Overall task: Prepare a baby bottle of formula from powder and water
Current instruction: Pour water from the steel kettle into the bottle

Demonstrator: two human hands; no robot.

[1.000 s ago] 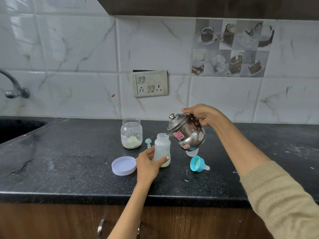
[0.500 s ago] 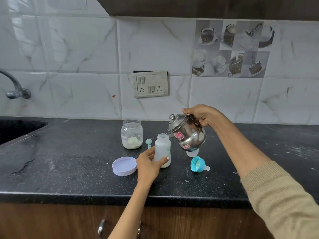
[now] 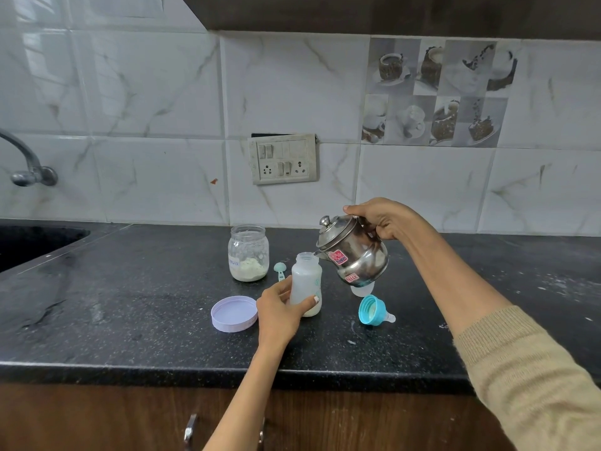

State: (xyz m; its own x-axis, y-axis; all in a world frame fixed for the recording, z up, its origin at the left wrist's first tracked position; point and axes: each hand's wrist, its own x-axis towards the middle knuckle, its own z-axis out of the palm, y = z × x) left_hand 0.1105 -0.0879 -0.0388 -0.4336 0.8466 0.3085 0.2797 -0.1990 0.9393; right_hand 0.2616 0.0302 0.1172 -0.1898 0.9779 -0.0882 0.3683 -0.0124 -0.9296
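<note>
A translucent baby bottle (image 3: 306,281) stands open on the black counter (image 3: 130,307), with pale powder at its bottom. My left hand (image 3: 280,310) grips its lower part. My right hand (image 3: 382,220) holds a steel kettle (image 3: 353,252) by its handle, tilted left, its spout right at the bottle's mouth. A glass jar of formula powder (image 3: 248,253) stands open behind the bottle. A small teal scoop (image 3: 279,269) lies between jar and bottle. The teal collar with nipple (image 3: 373,310) lies on its side to the right. A clear cap (image 3: 362,289) shows under the kettle.
A lilac jar lid (image 3: 234,313) lies upside down left of my left hand. A sink (image 3: 35,242) and tap (image 3: 27,164) are at the far left. A switch plate (image 3: 283,162) sits on the tiled wall. White powder specks dot the counter's right side (image 3: 546,288).
The kettle has stayed tilted over the bottle, its spout edging a little closer to the mouth. My left hand keeps the same hold on the bottle.
</note>
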